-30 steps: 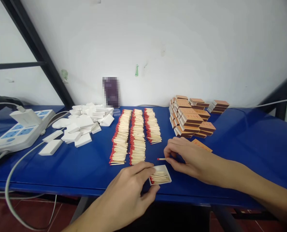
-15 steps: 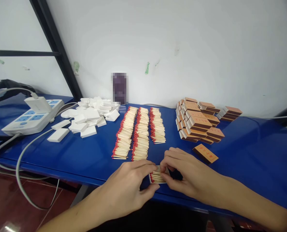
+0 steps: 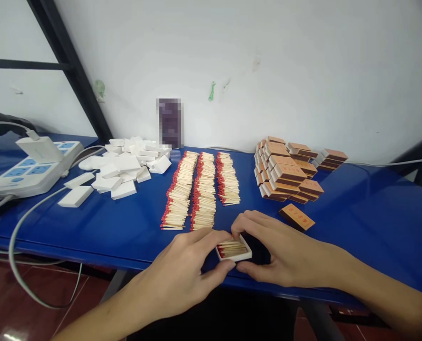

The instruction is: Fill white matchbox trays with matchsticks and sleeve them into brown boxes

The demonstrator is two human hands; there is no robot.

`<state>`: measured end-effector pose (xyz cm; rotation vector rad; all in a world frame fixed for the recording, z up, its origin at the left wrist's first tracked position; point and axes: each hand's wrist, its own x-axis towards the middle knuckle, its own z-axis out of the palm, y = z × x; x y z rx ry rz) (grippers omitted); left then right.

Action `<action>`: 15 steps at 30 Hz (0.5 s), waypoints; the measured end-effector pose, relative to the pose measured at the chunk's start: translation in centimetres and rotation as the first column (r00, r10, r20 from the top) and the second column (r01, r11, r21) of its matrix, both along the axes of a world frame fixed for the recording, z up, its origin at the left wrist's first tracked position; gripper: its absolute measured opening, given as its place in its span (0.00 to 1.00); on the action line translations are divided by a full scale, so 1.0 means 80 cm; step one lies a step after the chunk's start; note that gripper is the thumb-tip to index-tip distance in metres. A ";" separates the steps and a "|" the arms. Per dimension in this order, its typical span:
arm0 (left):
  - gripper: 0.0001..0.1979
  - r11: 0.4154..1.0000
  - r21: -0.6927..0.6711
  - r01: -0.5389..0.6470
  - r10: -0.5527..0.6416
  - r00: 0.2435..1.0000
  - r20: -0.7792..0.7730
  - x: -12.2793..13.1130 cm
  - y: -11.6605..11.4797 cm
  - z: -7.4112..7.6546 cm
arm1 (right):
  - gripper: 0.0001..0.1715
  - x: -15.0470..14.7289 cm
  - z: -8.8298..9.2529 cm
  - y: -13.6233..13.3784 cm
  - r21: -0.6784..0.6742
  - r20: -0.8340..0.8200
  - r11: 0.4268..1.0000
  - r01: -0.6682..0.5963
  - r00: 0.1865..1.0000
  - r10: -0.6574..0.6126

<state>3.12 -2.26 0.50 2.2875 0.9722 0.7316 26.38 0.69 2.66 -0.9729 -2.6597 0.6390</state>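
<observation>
A small white matchbox tray [image 3: 244, 256] with red-tipped matches [image 3: 230, 248] lying in it is at the front edge of the blue table. My left hand [image 3: 193, 265] grips its left part, thumb on the front wall and fingers at the back. On the right part, my right hand [image 3: 275, 251] has its fingertips at the back rim and its thumb by the front corner. Just beyond my hands, loose matches are laid in rows: a left row [image 3: 180, 189], a middle row [image 3: 204, 192] and a shorter right row [image 3: 228, 180]. One orange matchbox [image 3: 298, 217] rests beyond my right hand.
White box trays [image 3: 126, 166] are heaped at the left. Stacked orange matchboxes [image 3: 285, 170] stand at the right rear. A power strip [image 3: 37, 170] with cables sits far left. A blurred dark object [image 3: 170, 123] leans on the wall.
My right fingers have moved from over the matches to the tray's rim, and the matches now show more fully. The whole view has shifted slightly.
</observation>
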 end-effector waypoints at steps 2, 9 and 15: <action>0.15 1.000 0.004 0.004 -0.004 1.000 0.010 -0.001 0.000 -0.002 | 0.15 0.001 0.001 -0.001 0.027 0.002 0.999 -0.025 1.000 0.025; 0.17 0.993 0.097 0.066 -0.064 0.998 -0.026 -0.005 -0.002 -0.011 | 0.09 0.007 0.004 0.006 0.214 -0.034 0.975 0.054 0.998 -0.048; 0.09 0.978 0.190 0.087 -0.074 0.994 -0.075 -0.006 -0.003 -0.013 | 0.12 0.003 -0.004 0.015 0.303 -0.011 0.930 0.206 0.977 -0.213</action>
